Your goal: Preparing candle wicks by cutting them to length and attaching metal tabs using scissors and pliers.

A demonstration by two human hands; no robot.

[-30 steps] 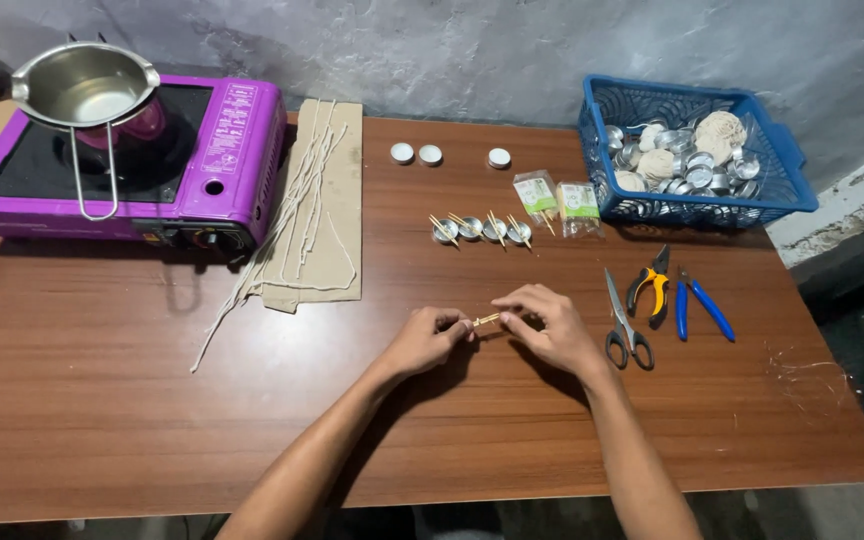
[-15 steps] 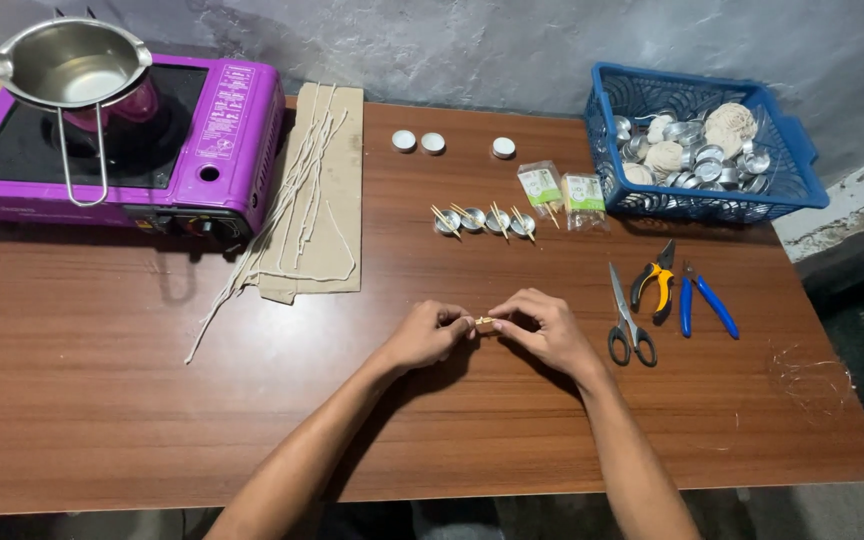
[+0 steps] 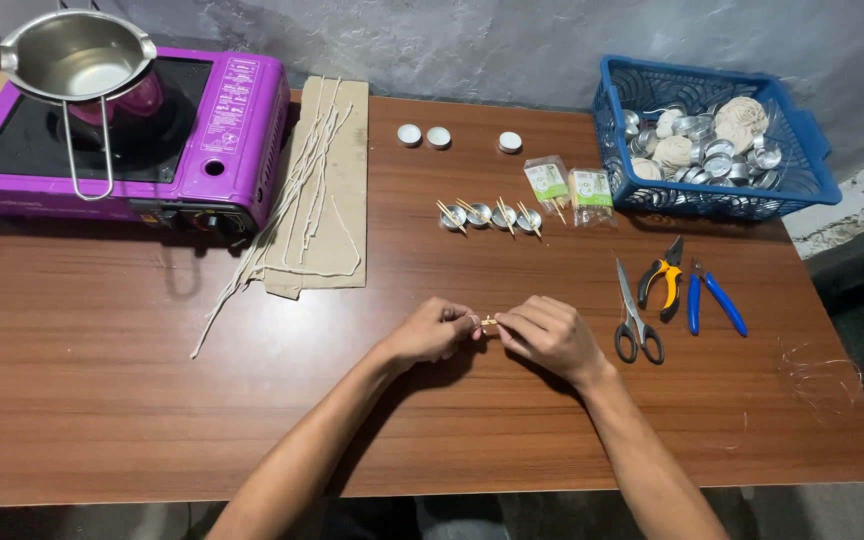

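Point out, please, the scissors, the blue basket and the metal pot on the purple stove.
scissors (image 3: pixel 634 318): head view, on the blades near the pivot.
blue basket (image 3: pixel 722 203): head view, on its front wall.
metal pot (image 3: pixel 77 58): head view, on the inside of the bowl.

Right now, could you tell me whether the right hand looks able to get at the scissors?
Probably yes. The scissors lie flat on the table just beside the right hand, with bare wood between. But both hands are pinching a small piece, so it would have to let go first.
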